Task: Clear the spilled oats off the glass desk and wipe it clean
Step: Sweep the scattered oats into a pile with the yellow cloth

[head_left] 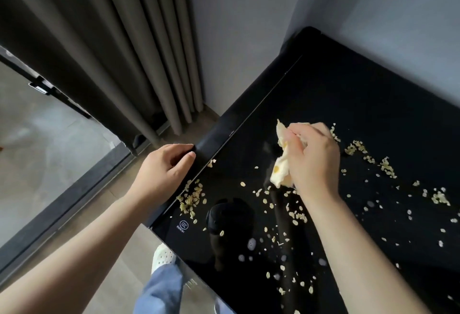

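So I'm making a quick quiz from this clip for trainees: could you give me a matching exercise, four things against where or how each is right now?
Things:
1. left hand
2. right hand
3. cloth
4. oats

States:
A. scattered loose over the glass desk
B. bunched up, pale yellow, pressed on the glass
C. cupped at the desk's left edge, holding nothing
D. closed around the cloth

Pairs: 1-C, 2-D, 3-B, 4-A

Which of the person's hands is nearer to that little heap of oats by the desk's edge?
Left. The left hand cups the desk edge right beside the heap of oats; the right hand, holding the cloth, is farther in over the glass.
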Demonstrator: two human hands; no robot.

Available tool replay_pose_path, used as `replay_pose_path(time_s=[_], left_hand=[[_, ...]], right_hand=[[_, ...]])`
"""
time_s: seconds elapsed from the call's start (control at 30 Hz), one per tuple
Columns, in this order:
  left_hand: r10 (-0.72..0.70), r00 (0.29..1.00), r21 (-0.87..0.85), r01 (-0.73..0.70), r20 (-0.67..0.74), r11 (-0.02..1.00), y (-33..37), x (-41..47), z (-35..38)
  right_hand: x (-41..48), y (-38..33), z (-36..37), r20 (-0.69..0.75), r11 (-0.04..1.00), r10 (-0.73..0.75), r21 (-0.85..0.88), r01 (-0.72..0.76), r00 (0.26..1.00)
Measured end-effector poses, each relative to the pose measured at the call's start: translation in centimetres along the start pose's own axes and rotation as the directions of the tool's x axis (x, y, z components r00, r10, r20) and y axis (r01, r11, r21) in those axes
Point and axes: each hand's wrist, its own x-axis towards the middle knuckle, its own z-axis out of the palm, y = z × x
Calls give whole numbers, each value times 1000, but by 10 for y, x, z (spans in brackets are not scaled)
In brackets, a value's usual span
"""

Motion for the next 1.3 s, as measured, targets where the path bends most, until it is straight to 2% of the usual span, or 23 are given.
replay_pose_path(time_s=[0.17,0.43,0.7,0.9,1.17,1.3], left_hand=[[-40,997,-34,43,69,998,-19,0,-21],[-93,981,-1,95,170,996,-87,-19,-69],[-74,970,14,73,230,997,-126,-11,-92],[-1,953,9,-2,304,1000,-131,3,-89],[73,930,-27,-68,360,997,-117,7,-76],[120,911,-72,-99,394,992,-104,-5,-59]], right_hand=[[-49,-51,12,24,990,-39,137,35,999],[-128,-121,68,2,974,-62,217,60,998],[-152,-138,145,-126,995,-98,6,100,987],[-154,-131,152,-185,989,-109,-119,87,977],[-140,-52,86,-353,953,38,-269,-140,935],[-132,-40,49,-391,957,151,-173,-234,908]])
